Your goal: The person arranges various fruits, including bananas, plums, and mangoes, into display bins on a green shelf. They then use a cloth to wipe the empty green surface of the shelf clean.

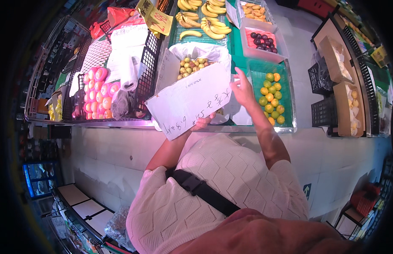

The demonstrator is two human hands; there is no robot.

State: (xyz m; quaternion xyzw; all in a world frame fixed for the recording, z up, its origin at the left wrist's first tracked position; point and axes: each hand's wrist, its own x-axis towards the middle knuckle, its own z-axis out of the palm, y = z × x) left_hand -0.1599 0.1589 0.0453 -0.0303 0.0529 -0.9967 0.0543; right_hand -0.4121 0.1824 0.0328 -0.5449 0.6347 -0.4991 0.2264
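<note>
A white cardboard sheet (190, 95) with handwriting lies slanted in front of me, over the near part of a lined box of small green-brown fruit (191, 67). My left hand (203, 122) grips the sheet's lower edge, the fingers showing on its written face. At the sheet's right edge is my right hand (242, 87), its index finger raised and the other fingers partly bent; whether it touches the sheet is unclear. Right of that hand stands a clear tray (286, 95) of green and orange citrus fruit. What lies under the sheet is mostly hidden.
Bananas (212, 28) lie beyond the box, beside a plastic bin (280, 52) of dark round fruit. To the left, pink-netted fruit (98, 92) sits near black crates (147, 70) and a rolled white sheet (129, 76). Cartons (348, 108) of pale fruit stand at the far right.
</note>
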